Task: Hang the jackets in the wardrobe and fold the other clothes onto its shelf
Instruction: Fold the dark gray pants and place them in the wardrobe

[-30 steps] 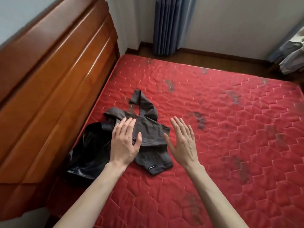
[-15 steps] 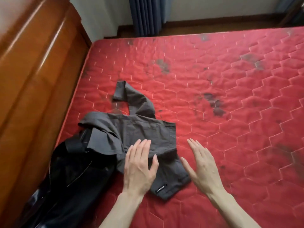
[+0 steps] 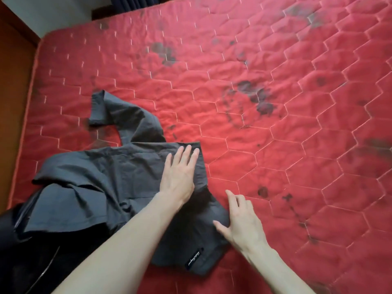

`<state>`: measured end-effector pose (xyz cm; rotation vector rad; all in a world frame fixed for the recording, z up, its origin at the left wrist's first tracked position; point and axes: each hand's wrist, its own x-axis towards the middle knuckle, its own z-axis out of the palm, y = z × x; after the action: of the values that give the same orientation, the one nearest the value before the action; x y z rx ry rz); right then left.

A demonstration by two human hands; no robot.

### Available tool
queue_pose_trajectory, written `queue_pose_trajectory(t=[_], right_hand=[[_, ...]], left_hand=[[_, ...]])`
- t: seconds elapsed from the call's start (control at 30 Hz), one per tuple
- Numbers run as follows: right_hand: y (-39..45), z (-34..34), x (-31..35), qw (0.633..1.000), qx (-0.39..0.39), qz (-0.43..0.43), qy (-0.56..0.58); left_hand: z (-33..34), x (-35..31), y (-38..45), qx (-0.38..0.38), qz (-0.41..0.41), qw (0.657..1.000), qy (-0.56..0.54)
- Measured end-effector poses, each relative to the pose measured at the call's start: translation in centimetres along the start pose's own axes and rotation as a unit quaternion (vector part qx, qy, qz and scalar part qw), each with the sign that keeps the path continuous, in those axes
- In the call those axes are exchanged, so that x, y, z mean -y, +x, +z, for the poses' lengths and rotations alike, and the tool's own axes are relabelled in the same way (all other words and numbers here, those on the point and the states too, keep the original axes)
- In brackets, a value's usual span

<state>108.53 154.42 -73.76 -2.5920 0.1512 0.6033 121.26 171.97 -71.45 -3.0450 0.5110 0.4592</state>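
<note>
A dark grey shirt (image 3: 118,172) lies partly folded on the red quilted mattress (image 3: 275,145), one sleeve pointing toward the far side. My left hand (image 3: 180,177) lies flat on the shirt near its right edge, fingers together and extended. My right hand (image 3: 241,221) rests at the shirt's lower right edge, thumb on the cloth and fingers spread on the mattress beside it. A small black label (image 3: 194,258) shows near the shirt's near corner. A shiny black jacket (image 3: 25,257) lies under the shirt's left part at the lower left.
The wooden headboard (image 3: 12,92) runs along the left edge of the mattress. A dark blue curtain (image 3: 131,2) and white wall show at the top left. Dark stains mark the mattress in several places.
The view has tipped down and closer to the bed. My left hand has slid up and right across the shirt. My right hand has come in against the shirt's edge.
</note>
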Motion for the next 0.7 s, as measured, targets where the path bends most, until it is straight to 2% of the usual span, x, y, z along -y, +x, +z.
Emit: queue_pose_trajectory(t=[0.1,0.2,0.27,0.37,0.6,0.7], right_hand=[[0.3,1.2,0.2,0.997,0.023,0.048,-0.05],[0.2,2.0,0.2,0.994,0.039,0.029,-0.096],[-0.1,2.1,0.0,0.995,0.076,0.04,-0.056],[-0.5,2.4,-0.6,0.994,0.089,0.049,0.048],[-1.8,0.9,-1.1,0.99,0.096,0.023,0.105],[-2.4,0.4,-1.2,0.985,0.099,0.009,0.138]], left_hand=[[0.2,0.5,2.9,0.025,0.032,0.998,0.038],[0.7,0.8,4.8,0.062,0.045,0.997,0.026],[0.9,0.7,5.4,0.067,0.039,0.996,0.041],[0.4,0.9,6.0,0.079,0.015,0.996,0.042],[-0.5,3.2,5.7,0.151,-0.046,0.987,0.014],[-0.2,4.0,4.7,0.155,-0.05,0.986,0.033]])
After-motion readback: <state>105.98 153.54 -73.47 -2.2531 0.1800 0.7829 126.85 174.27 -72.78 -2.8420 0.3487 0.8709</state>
